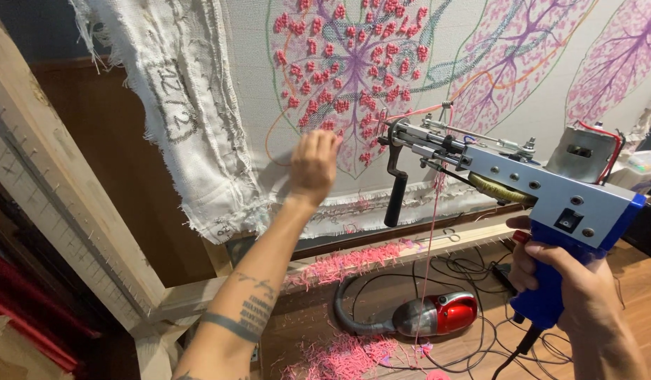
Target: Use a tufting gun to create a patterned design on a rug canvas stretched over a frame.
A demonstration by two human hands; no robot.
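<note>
The right hand (575, 292) is clenched around the blue grip of the tufting gun (522, 176), which is held level with its needle end touching, or just short of, the stretched cloth (269, 63) at the lower edge of the pink flower pattern (350, 70); the exact contact is hard to judge from this angle. The left hand (313, 165) rests flat against the cloth just left of the needle, its fingers (324, 141) released and spread, grasping nothing. A pink yarn (432, 232) runs down from the gun toward the floor, where a red hand vacuum (438, 314) lies among cables and pink yarn scraps (346, 264); the wooden frame (65, 204) stands to the left.

To tuft well here, I judge that the gun should press firmly and squarely into the cloth; the 2 hands should work together, the left steadying the fabric near the needle but staying clear of its path; the yarn should feed freely, without snagging.
</note>
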